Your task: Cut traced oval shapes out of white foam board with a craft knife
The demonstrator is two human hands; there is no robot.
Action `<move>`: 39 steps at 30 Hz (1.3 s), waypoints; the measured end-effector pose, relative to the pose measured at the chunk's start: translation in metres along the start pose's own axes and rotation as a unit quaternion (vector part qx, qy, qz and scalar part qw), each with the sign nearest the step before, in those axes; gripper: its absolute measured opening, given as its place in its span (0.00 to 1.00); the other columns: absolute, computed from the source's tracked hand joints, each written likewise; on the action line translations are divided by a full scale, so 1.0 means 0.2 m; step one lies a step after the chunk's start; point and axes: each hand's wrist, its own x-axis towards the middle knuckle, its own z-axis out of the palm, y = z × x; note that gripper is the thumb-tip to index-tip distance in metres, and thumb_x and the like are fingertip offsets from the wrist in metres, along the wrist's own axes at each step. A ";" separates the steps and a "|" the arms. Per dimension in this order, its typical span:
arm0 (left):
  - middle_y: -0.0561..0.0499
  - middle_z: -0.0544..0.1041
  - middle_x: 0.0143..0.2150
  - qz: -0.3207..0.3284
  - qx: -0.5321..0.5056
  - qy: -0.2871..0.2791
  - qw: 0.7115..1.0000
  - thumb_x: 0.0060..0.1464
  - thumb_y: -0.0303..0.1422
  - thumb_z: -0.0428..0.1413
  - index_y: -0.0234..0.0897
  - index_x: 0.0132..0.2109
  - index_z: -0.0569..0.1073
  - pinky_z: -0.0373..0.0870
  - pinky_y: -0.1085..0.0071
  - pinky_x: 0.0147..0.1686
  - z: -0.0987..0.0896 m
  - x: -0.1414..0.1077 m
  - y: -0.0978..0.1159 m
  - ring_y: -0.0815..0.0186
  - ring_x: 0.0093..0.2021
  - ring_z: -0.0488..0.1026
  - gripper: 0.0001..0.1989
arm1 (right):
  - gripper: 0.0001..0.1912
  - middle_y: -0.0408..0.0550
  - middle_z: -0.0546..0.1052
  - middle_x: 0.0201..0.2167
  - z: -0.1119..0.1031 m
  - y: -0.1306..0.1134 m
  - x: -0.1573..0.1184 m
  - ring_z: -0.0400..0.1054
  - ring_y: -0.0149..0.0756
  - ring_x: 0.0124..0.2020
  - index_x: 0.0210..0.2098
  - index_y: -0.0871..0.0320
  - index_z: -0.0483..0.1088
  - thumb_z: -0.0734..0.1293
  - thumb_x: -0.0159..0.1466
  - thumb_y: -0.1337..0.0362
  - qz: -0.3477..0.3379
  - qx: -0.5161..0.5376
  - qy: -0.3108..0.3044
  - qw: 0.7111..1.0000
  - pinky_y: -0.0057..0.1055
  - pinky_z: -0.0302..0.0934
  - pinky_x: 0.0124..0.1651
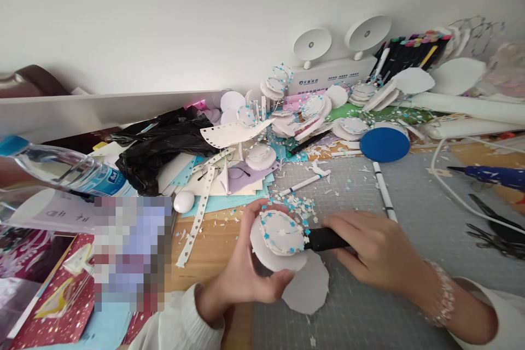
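Loose white disc (308, 290), one: flat on grey cutting mat (348, 311), just below the left hand's thumb. Left hand (250, 281): curved in a wide C, gripping by its rim one layered white disc piece (283, 232), trimmed with blue and white stars. Right hand (373, 246): fingers closed round one black-barrelled tool (328, 239), its far end at the piece's edge. Beyond the right hand: white-barrelled pen (383, 188); blue disc (384, 144). Farthest: twin-headed lamp (328, 72), against the wall.
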 end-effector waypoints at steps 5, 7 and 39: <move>0.40 0.68 0.58 -0.029 -0.013 -0.044 0.999 0.43 0.29 0.62 0.44 0.66 0.49 0.59 0.53 0.60 -0.03 -0.02 0.01 0.49 0.57 0.69 0.46 | 0.08 0.51 0.80 0.32 -0.01 0.01 -0.01 0.74 0.42 0.29 0.36 0.58 0.69 0.59 0.61 0.70 0.000 0.041 -0.027 0.999 0.35 0.61 0.28; 0.40 0.69 0.58 -0.031 -0.017 -0.060 0.998 0.40 0.28 0.63 0.44 0.66 0.51 0.60 0.53 0.60 -0.04 -0.03 0.01 0.49 0.57 0.69 0.47 | 0.08 0.52 0.80 0.32 -0.02 0.03 -0.01 0.74 0.42 0.29 0.36 0.58 0.69 0.59 0.62 0.70 -0.013 0.044 -0.031 0.998 0.35 0.61 0.28; 0.34 0.66 0.61 0.248 0.292 -0.038 0.923 0.44 0.33 0.69 0.40 0.57 0.58 0.66 0.52 0.57 -0.07 0.03 0.01 0.50 0.62 0.66 0.38 | 0.09 0.50 0.76 0.25 -0.12 0.14 -0.03 0.71 0.39 0.27 0.40 0.59 0.66 0.58 0.61 0.69 -0.122 -0.053 0.124 0.983 0.37 0.64 0.34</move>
